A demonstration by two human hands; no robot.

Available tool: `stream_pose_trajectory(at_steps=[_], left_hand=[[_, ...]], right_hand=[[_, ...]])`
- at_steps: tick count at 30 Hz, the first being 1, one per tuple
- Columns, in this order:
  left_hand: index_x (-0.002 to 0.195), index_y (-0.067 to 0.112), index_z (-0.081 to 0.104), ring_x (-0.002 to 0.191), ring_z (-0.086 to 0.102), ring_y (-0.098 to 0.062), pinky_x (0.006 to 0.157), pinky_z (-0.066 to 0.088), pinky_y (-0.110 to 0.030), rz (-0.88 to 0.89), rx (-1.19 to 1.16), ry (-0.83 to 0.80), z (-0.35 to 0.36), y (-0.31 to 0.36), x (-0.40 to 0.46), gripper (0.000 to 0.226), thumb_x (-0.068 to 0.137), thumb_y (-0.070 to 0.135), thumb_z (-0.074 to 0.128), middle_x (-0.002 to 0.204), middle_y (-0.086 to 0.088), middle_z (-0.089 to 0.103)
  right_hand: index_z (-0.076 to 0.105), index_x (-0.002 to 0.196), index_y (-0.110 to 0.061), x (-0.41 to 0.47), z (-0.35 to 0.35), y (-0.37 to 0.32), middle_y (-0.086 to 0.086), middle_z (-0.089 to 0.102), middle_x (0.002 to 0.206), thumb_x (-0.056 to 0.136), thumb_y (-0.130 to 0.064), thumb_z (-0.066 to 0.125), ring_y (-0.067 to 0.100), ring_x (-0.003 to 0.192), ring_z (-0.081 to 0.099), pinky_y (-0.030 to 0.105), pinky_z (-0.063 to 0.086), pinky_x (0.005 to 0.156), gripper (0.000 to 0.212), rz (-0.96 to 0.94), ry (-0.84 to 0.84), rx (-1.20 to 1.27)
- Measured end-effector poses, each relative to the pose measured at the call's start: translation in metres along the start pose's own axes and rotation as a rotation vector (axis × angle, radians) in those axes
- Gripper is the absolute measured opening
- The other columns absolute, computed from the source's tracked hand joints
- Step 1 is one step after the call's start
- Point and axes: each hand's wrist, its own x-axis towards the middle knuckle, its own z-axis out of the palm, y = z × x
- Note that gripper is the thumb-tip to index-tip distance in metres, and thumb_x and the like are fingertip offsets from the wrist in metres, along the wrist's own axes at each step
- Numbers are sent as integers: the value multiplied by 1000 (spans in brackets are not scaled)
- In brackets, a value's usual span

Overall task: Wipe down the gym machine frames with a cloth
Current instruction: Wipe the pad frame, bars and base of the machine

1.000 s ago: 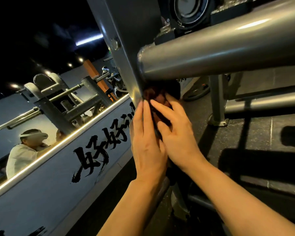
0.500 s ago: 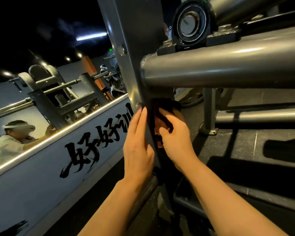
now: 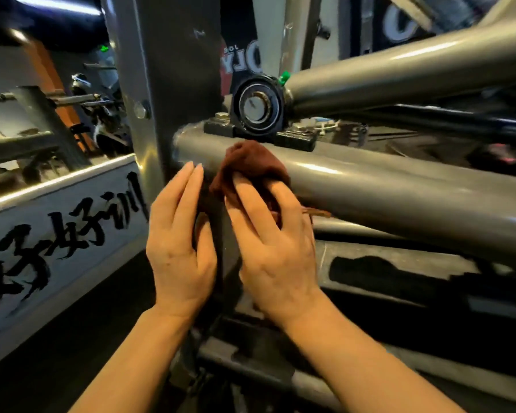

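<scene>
Cloth (image 3: 252, 163), dark red, lies bunched on the grey frame tube (image 3: 385, 189) just below the bearing block (image 3: 258, 107); our right hand (image 3: 276, 242) grips it, our left hand (image 3: 179, 242) flat-fingered beside the upright post (image 3: 173, 84).

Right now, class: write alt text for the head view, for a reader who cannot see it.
A right hand presses a dark red cloth against a grey horizontal frame tube where it meets the upright post. The left hand rests flat beside it, fingers straight.

Two hands, left (image 3: 181, 248) and right (image 3: 276, 251), one brown cloth (image 3: 251, 162), one round bearing (image 3: 256, 107), one bolt (image 3: 140, 110).
</scene>
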Motion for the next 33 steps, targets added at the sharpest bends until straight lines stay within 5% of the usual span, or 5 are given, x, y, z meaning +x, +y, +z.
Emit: stream_pose_trajectory(at_steps=[13, 19, 24, 28, 33], left_hand=[[139, 1, 46, 140, 32, -26, 118, 22, -35, 60, -72, -130, 40, 22, -6, 66, 74, -9, 56, 148, -16, 39], [144, 4, 36, 136, 41, -15, 113, 33, -33, -193, -300, -96, -5, 9, -21, 50, 100, 26, 44, 146, -5, 43], [140, 29, 40, 130, 48, -14, 107, 42, -47, -520, -305, 120, -47, -12, -36, 55, 90, 19, 59, 138, 5, 50], [123, 34, 48, 115, 48, 10, 95, 48, -25, -610, -129, 392, -56, -37, -10, 51, 84, 13, 72, 126, 7, 53], [138, 33, 46, 113, 35, 15, 91, 31, -1, -447, 11, 225, -32, -40, 54, 54, 89, 35, 67, 139, 4, 42]], right_hand=[[68, 117, -5, -23, -80, 95, 17, 50, 134, 97, -3, 57, 40, 117, 48, 43, 47, 100, 23, -602, -321, -401], [61, 126, 0, 8, -11, 22, 18, 46, 138, 98, -1, 42, 41, 120, 44, 42, 39, 108, 33, -252, -271, 171], [39, 137, -13, 19, 12, -30, 9, 37, 148, 83, -10, 60, 23, 137, 38, 34, 35, 113, 57, -134, -643, 721], [46, 138, -11, 31, 22, -31, 8, 44, 146, 85, -25, 64, 19, 135, 41, 29, 41, 105, 57, -81, -576, 559], [56, 123, 1, 48, 41, -27, 21, 53, 133, 84, -15, 52, 29, 125, 46, 34, 40, 104, 43, -6, -348, 350]])
